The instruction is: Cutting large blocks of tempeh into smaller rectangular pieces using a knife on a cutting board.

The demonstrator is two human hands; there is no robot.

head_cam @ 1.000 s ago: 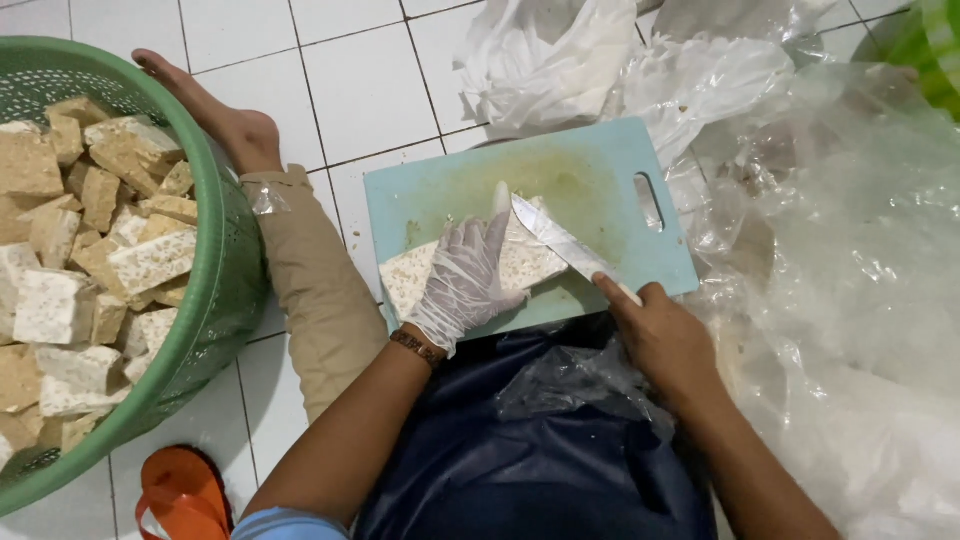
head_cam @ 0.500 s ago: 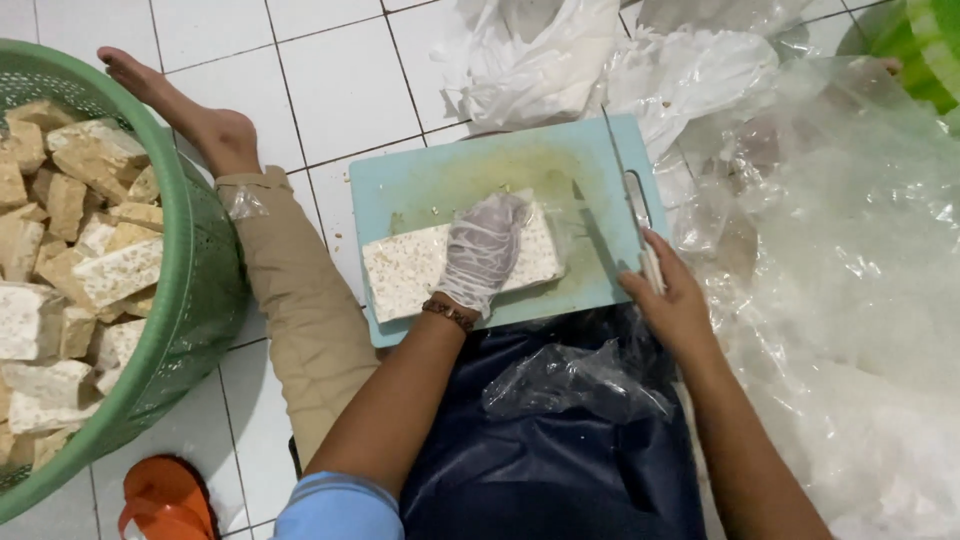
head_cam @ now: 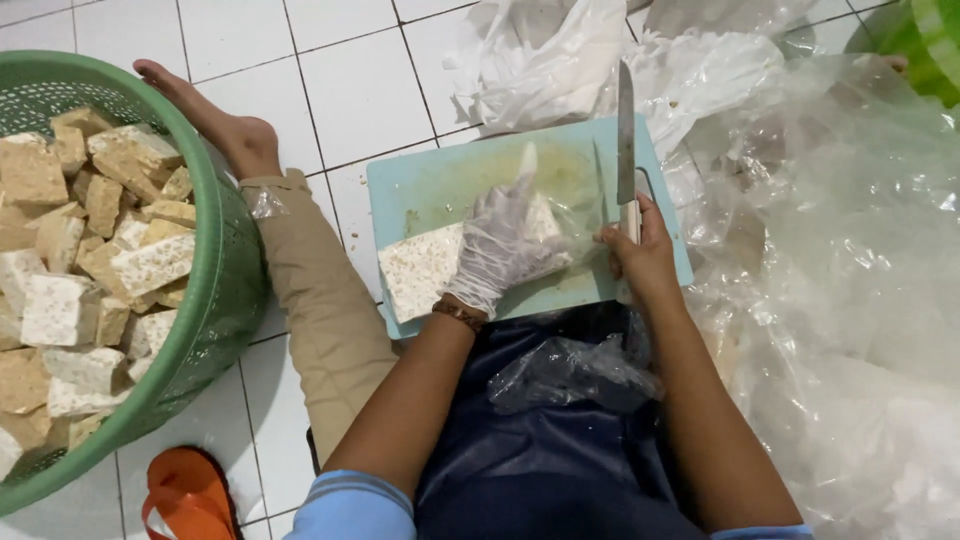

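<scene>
A pale speckled tempeh block point(head_cam: 425, 270) lies on a light blue cutting board point(head_cam: 445, 180) on my lap. My left hand point(head_cam: 505, 245), in a thin clear plastic glove, presses down on the block's right part and hides it. My right hand point(head_cam: 640, 255) grips the handle of a knife point(head_cam: 626, 130) at the board's right side. The blade points away from me, lifted off the block.
A large green basket point(head_cam: 225, 270) at the left holds several cut tempeh pieces point(head_cam: 90, 240). Crumpled clear plastic sheeting point(head_cam: 850, 260) covers the right side and white bags point(head_cam: 540, 60) lie behind the board. My bare foot point(head_cam: 225, 130) and an orange sandal point(head_cam: 185, 495) rest on white tiles.
The knife has left the block and swung to the board's right edge, its blade now pointing away. My left hand stays on the tempeh block.
</scene>
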